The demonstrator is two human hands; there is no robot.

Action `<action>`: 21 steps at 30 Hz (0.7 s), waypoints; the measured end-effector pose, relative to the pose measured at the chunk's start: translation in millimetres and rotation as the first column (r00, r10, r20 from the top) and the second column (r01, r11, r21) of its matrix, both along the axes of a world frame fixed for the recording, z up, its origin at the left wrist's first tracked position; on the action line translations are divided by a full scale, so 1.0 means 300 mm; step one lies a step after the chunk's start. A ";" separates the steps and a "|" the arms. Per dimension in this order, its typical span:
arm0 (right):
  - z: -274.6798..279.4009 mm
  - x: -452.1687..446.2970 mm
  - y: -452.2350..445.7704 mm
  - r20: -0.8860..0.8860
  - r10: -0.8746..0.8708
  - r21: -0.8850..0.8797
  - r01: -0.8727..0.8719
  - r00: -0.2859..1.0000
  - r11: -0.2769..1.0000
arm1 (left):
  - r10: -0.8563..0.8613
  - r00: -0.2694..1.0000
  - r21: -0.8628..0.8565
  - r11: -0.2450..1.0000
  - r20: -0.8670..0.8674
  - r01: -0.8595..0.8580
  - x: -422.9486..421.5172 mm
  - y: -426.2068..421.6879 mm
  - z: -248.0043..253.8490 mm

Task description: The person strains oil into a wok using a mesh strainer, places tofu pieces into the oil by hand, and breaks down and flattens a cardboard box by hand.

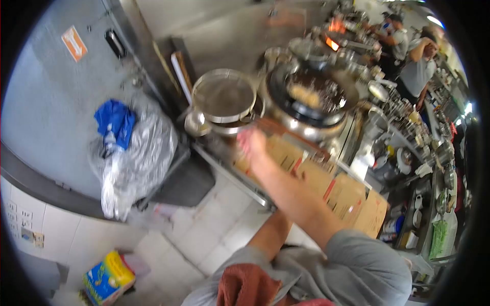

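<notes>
My right hand [251, 143] reaches forward over the near edge of the counter, just below a round mesh strainer [224, 97] set over a metal pot [229, 127]. Its fingers look bent but are smeared, and whether they hold anything cannot be made out. A metal ladle [197, 124] lies left of the strainer. My left forearm [273, 234] passes beneath my right arm, which hides the left hand. To the right of the strainer, a large wok [332, 97] contains dark bubbling liquid and a pale golden clump of food [304, 96].
Flattened cardboard [316, 178] covers the counter's front. At left stands a dark bin [184, 178] with a clear plastic bag [148, 148] and a blue bag [115, 122]. A yellow-blue box [109, 278] sits on the floor. Flames [334, 43] rise farther back; people [416, 71] stand at right.
</notes>
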State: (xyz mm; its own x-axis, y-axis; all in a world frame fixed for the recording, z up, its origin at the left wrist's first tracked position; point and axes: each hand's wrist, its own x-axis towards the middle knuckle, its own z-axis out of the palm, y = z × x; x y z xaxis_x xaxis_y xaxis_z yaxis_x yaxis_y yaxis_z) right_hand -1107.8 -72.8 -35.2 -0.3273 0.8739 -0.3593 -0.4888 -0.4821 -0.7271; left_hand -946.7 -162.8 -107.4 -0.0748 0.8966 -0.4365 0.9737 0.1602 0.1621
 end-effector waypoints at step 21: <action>0.063 -0.052 0.106 0.027 -0.244 0.130 0.238 0.970 0.963 | 0.146 0.978 0.258 0.949 0.146 -0.180 0.013 0.043 -0.072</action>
